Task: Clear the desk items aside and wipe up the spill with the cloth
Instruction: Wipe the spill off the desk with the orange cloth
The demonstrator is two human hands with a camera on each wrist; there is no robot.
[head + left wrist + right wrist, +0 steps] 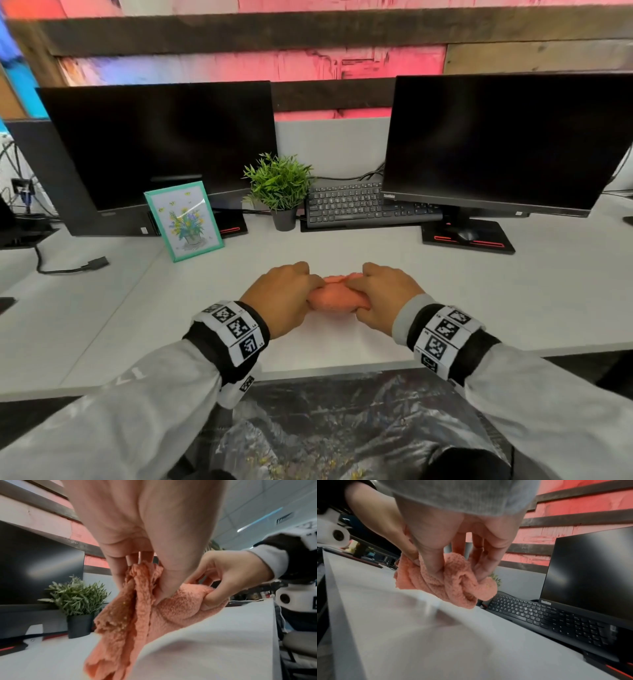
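Cloth-handling is the step in hand, by my reading: the left hand and right hand each pinch one end of the bunched, salmon-orange terry cloth, fingers curled into its folds, just above the white counter near the middle of its front edge. To do it well, fold the soiled face inward and gather a flat pad before pressing down again. The cloth looks thick and nubbly, with pale specks on one inner fold in the left wrist view. Along the back edge stand a teal-framed flower picture, a small green potted plant and a black keyboard. No spill shows clearly.
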